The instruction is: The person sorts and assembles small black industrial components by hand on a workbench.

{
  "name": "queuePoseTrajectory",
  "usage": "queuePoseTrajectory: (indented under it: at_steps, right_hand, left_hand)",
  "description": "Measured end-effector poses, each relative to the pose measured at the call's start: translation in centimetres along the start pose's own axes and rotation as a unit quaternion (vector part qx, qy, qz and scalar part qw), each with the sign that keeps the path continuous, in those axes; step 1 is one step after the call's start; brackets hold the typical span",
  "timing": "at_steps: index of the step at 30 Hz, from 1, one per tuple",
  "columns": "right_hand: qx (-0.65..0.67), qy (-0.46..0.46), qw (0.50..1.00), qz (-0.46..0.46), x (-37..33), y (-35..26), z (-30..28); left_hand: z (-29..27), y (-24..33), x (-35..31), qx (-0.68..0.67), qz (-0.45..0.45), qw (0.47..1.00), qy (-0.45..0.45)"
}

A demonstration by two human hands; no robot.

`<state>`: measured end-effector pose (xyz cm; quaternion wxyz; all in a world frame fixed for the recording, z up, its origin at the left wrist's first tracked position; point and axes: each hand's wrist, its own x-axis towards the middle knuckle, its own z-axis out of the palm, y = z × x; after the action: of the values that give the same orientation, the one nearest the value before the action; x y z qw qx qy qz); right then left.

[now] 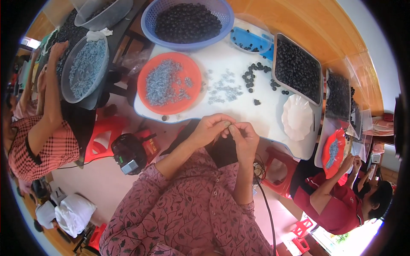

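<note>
My left hand [214, 129] and my right hand [244, 137] meet just off the near edge of the white table [232, 113]. Thumb and fingertips of each are pinched together, and whatever lies between them is too small to make out. Beyond my left hand stands a round red plate [194, 70] heaped with small clear, silvery pieces [164, 83]. More clear pieces [225, 88] lie loose on the tabletop beside it. Several small black round parts [249, 79] are scattered further right. One black part [164, 117] rests at the table's near edge.
A blue-purple basket [188, 46] of black parts stands at the back, near a shallow clear tub [258, 47]. To the right are a full tray [275, 64] and a white scalloped plate [297, 117]. Co-workers sit left [47, 145] and right [337, 205]. A black cable [269, 205] hangs beside me.
</note>
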<state>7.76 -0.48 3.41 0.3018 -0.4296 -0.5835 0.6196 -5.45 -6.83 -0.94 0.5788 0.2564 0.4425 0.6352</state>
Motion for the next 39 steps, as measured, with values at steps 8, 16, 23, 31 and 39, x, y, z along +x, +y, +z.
queuePoseTrajectory:
  at_steps: [8,16,23,31,39]
  right_hand:
    - [0.010,-0.010,1.000,0.009,-0.1,-0.3,0.1]
    - [0.040,-0.005,0.998,0.038,0.3,0.2,0.4]
    - [0.041,0.000,0.999,0.018,0.4,0.5,0.7]
    - [-0.121,0.033,0.984,-0.123,0.9,0.0,0.8]
    - [-0.286,0.131,0.925,-0.213,3.8,-0.8,-0.5]
  left_hand:
    - [0.0,0.0,-0.2,0.002,0.008,1.000,0.009]
    - [-0.8,-0.1,0.1,-0.091,-0.041,0.995,0.002]
    - [-0.9,0.1,0.1,-0.157,-0.042,0.987,-0.004]
    - [-0.5,-0.1,0.0,-0.085,-0.036,0.996,0.018]
    - [-0.5,-0.4,-0.4,-0.095,-0.049,0.994,0.014]
